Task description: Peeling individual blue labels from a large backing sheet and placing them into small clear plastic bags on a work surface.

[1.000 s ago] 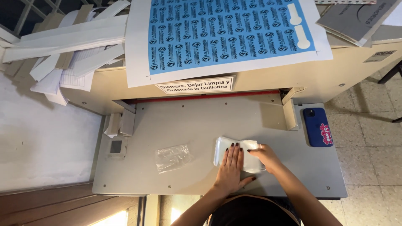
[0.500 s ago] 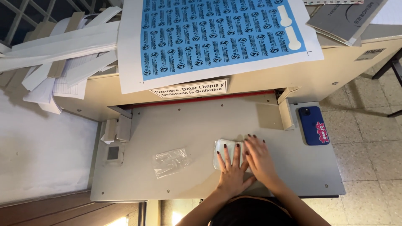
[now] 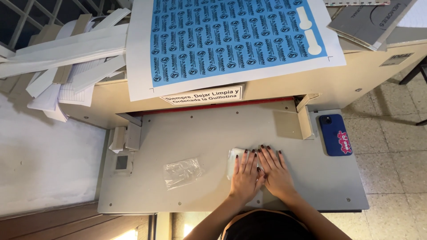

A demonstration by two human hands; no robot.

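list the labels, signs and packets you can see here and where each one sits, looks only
Label sheet: on top of the cutter, large white sheet with a blue block of small round labels.
Sign: on the cutter's front edge, narrow white strip with black print.
Clear plastic bag: on the grey table, left of the hands, crumpled, see-through.
White packet: under the left hand, beside the right hand.

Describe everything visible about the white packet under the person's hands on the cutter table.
The small white flat packet looks like a stack of paper in glossy clear film, with rounded corners. It lies flat on the grey metal cutter table, near the front edge. The left hand and the right hand press down on it side by side, palms flat, fingers spread, so only its left end shows. A crumpled clear plastic bag lies apart to its left.
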